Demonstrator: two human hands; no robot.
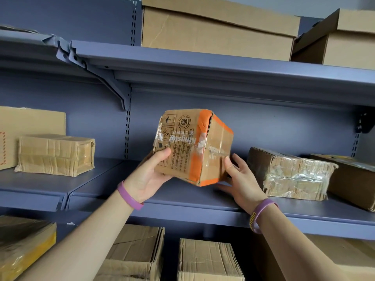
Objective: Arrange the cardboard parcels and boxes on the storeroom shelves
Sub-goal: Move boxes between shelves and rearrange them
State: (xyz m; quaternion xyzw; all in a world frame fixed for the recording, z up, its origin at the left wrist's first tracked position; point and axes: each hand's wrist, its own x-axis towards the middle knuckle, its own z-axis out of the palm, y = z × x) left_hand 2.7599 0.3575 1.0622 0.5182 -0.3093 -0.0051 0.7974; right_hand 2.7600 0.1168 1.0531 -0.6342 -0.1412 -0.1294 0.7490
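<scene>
Your left hand (148,175) cups the lower left of the orange-taped box (192,147). Its thumb lies on the printed face; the other fingers are hidden behind the card. The box hangs tilted, one bottom corner down, over the bare stretch of the middle shelf (182,201), apparently not yet touching it. Your right hand (241,179) lies against the box's right face with fingers straight and slightly spread, thumb reaching under the lower edge. Best handling, as I judge it: level the box first so its base lands flat, not on that corner. Set it near the front edge, then push it toward the back panel (263,130). Draw the right fingers clear early, since the crumpled taped parcel (290,173) sits just beside them. The torn orange tape at the top corner looks loose, so don't grip there. Count, left to right. Upper shelf: two lidded boxes (219,31). Middle shelf: a flat box (30,122) leaning at the far left, a wrapped parcel (56,154) in front of it, the crumpled taped parcel, and a dark brown box (355,179) at the right edge. That makes four resting, plus the one you hold. Lower shelf: a yellow-taped parcel (24,246) and three plain boxes (209,260), all partly cut off. Purple wristbands (129,195): two, one on each wrist.
</scene>
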